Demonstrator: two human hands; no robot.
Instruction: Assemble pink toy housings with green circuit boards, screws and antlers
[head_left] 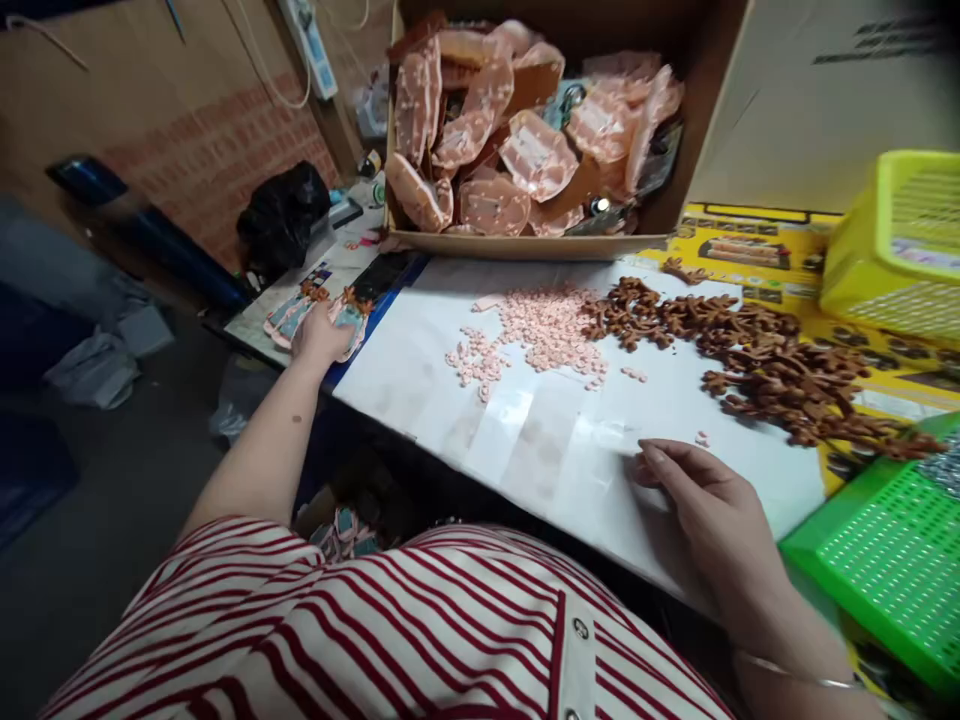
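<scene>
Seemingly part-done, parts remaining

At the counter's [420, 400] left end, brown-topped pieces [350, 318] were touched by the left hand [319, 335], grip unclear. Pink bits [544, 325] and brown parts [757, 345] were left heaped; the right hand [709, 510] was loosely curled, contents hidden.

From here I see a black bag [289, 215] near a dark blue roll [193, 258], a pale bag [94, 370] on the floor [165, 440], a white power strip [322, 70] and, far right, a yellow basket [855, 245].
</scene>
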